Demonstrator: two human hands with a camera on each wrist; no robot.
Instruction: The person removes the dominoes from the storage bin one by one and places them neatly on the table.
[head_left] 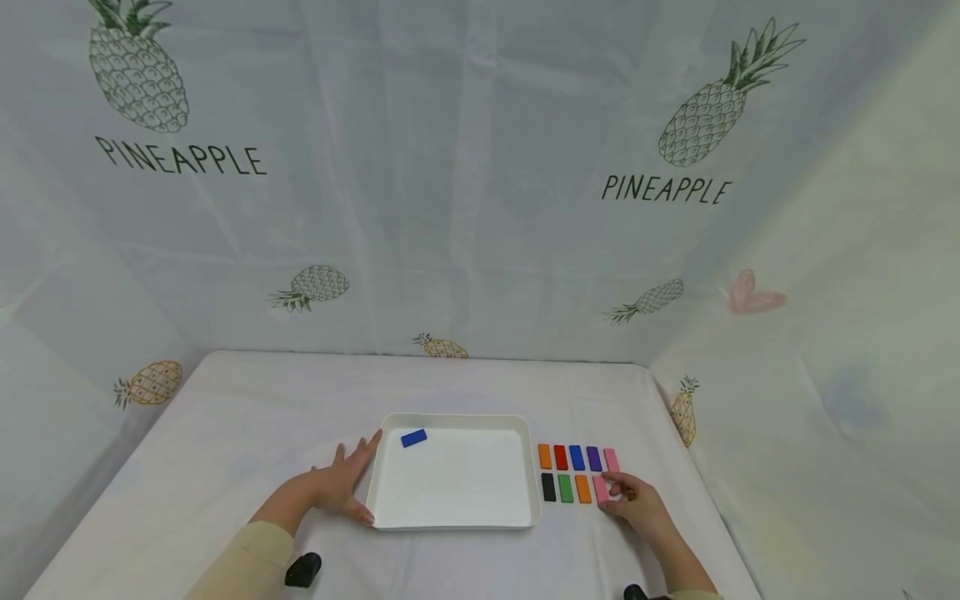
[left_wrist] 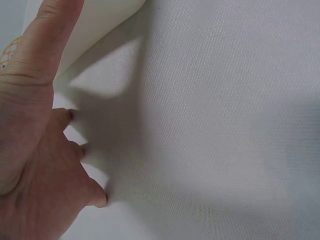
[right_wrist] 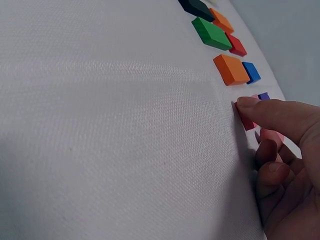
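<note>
My left hand [head_left: 341, 483] has its fingers spread along the left rim of a white tray [head_left: 450, 527], thumb at the near corner and a fingertip at the far end. In the left wrist view the left hand [left_wrist: 45, 165] shows its thumb and several fingertips beside the tray's wall. A blue block [head_left: 413, 437] lies tilted in the tray's far left corner. To the right of the tray, my right hand [head_left: 633, 502] pinches a pink block [head_left: 601, 489] at the end of the near row. The right wrist view has the thumb on that pink block [right_wrist: 245, 117].
Beside the held block, the near row has black [head_left: 549, 487], green [head_left: 566, 488] and orange [head_left: 582, 489] blocks. Behind runs a row of orange [head_left: 544, 456], red [head_left: 560, 457], blue [head_left: 577, 457], purple [head_left: 594, 458] and pink [head_left: 611, 459]. A white cloth [head_left: 300, 400] covers the table.
</note>
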